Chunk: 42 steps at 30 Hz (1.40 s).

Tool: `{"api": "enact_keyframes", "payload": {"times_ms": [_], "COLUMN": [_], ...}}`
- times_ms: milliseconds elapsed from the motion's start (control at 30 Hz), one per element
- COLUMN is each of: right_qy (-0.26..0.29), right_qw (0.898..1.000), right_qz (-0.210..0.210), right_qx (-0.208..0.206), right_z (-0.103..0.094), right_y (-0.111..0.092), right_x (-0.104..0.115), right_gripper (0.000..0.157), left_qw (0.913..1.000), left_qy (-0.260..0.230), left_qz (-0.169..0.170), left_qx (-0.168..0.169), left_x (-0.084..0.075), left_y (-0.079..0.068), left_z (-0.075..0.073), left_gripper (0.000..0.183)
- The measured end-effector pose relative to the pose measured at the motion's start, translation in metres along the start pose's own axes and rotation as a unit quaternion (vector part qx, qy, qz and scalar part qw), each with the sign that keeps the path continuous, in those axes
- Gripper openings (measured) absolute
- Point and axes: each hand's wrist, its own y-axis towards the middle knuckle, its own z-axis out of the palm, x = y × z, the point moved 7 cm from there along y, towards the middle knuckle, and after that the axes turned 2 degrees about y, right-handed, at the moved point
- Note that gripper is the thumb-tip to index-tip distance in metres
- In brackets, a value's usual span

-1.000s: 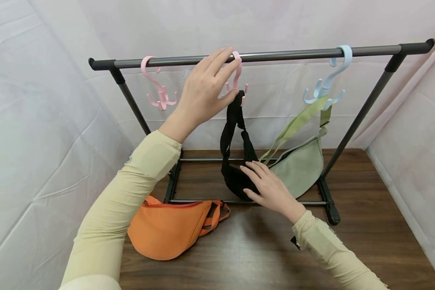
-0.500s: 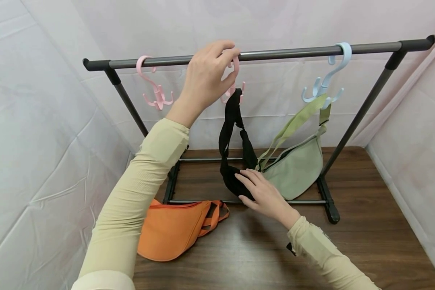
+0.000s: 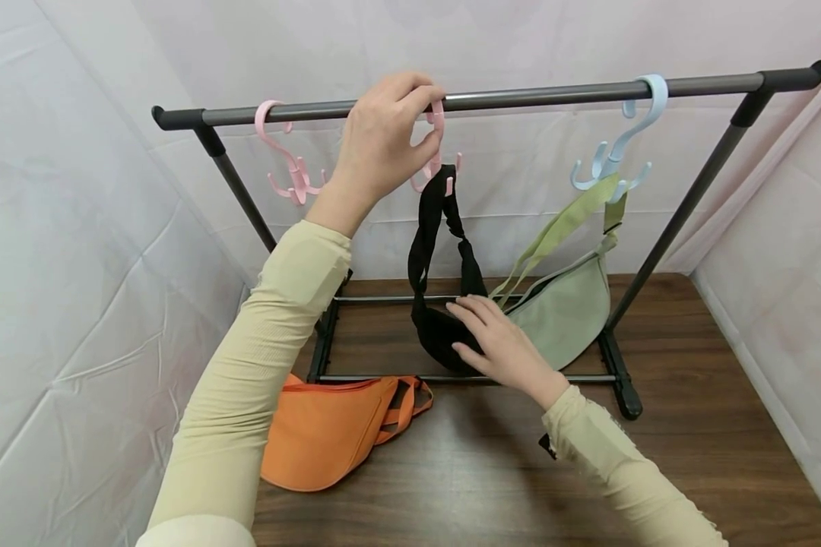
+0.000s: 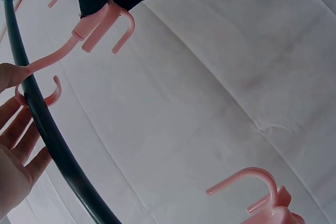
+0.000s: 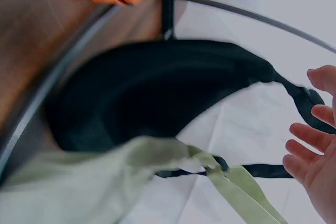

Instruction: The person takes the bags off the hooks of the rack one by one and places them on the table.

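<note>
A pink four-prong hook (image 3: 439, 120) hangs on the dark metal rail, and my left hand (image 3: 383, 140) pinches its upper curve between thumb and fingers. In the left wrist view the thumb lies on the stem of that hook (image 4: 55, 57), the other fingers behind the rail. A black waist bag (image 3: 441, 338) dangles by its strap from the hook's lower prongs. Beside the bag's body is my right hand (image 3: 509, 349), its fingers loosely extended and holding nothing. The right wrist view has the black bag (image 5: 157, 90) with those fingers (image 5: 307, 137) near its strap.
A second pink hook (image 3: 294, 171) hangs at the rail's left. On the right, a light blue hook (image 3: 646, 125) carries a sage-green waist bag (image 3: 564, 319). An orange waist bag (image 3: 331, 433) lies on the wooden floor, in front of the rack's base bar (image 3: 356, 377).
My left fingers, extended across the rail earlier, have curled onto the pink hook, which has shifted slightly left. My right hand stays beside the black bag, dipping and rising a little.
</note>
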Motion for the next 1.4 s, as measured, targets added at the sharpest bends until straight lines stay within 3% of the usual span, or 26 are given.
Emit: {"api": "enact_keyframes", "payload": {"times_ms": [300, 433, 533, 633, 700, 800, 1133, 1400], "right_qy": [0.001, 0.040, 0.118, 0.193, 0.226, 0.251, 0.282, 0.258], "right_qw": [0.998, 0.993, 0.980, 0.958, 0.945, 0.935, 0.923, 0.931], "right_qz": [0.008, 0.048, 0.110, 0.169, 0.195, 0.215, 0.227, 0.208], "right_qx": [-0.067, -0.100, -0.114, -0.127, -0.132, -0.131, -0.130, -0.152], "right_z": [-0.041, -0.059, -0.068, -0.072, -0.072, -0.072, -0.076, -0.083], "right_y": [0.047, 0.072, 0.089, 0.101, 0.108, 0.116, 0.135, 0.140], "right_x": [-0.022, -0.040, -0.061, -0.079, -0.089, -0.098, -0.102, -0.099], "right_gripper": [0.046, 0.038, 0.033, 0.031, 0.032, 0.033, 0.030, 0.011], "left_qw": [1.0000, 0.9999, 0.9999, 0.9999, 0.9999, 0.9999, 0.9999, 0.9998], "left_qy": [0.005, 0.010, 0.011, 0.012, 0.014, 0.013, 0.002, -0.007], "left_qz": [0.005, 0.004, 0.003, 0.003, 0.000, -0.003, -0.013, -0.020], "left_qx": [0.006, 0.004, 0.006, 0.008, 0.009, 0.007, 0.004, 0.008], "left_x": [0.000, 0.000, -0.001, -0.002, -0.002, -0.002, -0.002, -0.003], "left_y": [0.001, 0.000, 0.000, 0.001, 0.001, 0.002, 0.002, 0.002], "left_z": [-0.002, -0.002, -0.001, 0.000, 0.000, 0.001, -0.001, 0.000], "left_gripper": [0.023, 0.023, 0.023, 0.023, 0.024, 0.024, 0.024, 0.023]}}
